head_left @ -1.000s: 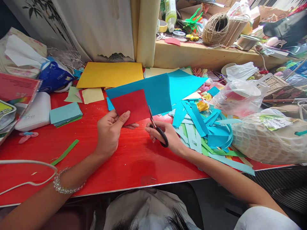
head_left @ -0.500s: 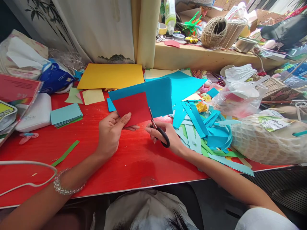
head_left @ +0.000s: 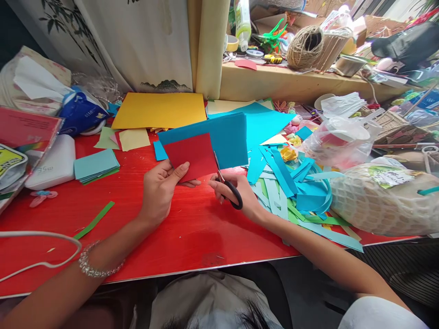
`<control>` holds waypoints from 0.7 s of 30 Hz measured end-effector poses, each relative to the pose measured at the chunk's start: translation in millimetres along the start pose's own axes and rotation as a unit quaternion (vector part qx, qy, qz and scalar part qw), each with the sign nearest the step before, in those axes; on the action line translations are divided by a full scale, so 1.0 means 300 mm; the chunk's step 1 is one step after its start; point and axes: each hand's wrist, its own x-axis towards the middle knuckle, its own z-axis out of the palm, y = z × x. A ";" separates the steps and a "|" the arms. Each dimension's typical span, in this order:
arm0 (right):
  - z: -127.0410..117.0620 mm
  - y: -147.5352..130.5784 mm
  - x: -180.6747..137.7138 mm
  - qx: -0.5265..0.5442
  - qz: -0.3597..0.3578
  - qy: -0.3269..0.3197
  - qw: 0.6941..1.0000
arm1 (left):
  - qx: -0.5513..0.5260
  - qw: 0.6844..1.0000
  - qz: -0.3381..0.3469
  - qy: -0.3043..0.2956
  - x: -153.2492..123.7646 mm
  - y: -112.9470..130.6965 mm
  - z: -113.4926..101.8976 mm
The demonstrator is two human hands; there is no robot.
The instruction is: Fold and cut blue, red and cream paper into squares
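The bright light leaves soft shadow and shine on the table [head_left: 185, 244], while upper-right corner looks stretched.

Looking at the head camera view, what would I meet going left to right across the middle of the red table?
White block, stack of light blue paper, left hand gripping red paper, black-handled scissors held in the right hand, pile of cut paper strips, netted bag.
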 end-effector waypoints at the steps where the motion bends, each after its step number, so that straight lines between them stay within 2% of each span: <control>1: 0.001 -0.001 -0.001 0.001 -0.002 0.001 1.000 | -0.003 1.000 -0.001 -0.001 0.000 0.000 0.001; 8: 0.009 0.011 -0.003 0.027 -0.022 0.002 0.999 | -0.008 1.000 -0.008 0.006 0.003 -0.003 0.003; 15: 0.002 0.010 0.007 0.020 -0.020 0.008 1.000 | -0.014 1.000 -0.021 -0.017 -0.001 -0.001 0.001; 21: 0.009 0.008 0.004 0.021 -0.024 0.015 0.999 | 0.002 1.000 -0.025 -0.003 0.003 -0.004 0.001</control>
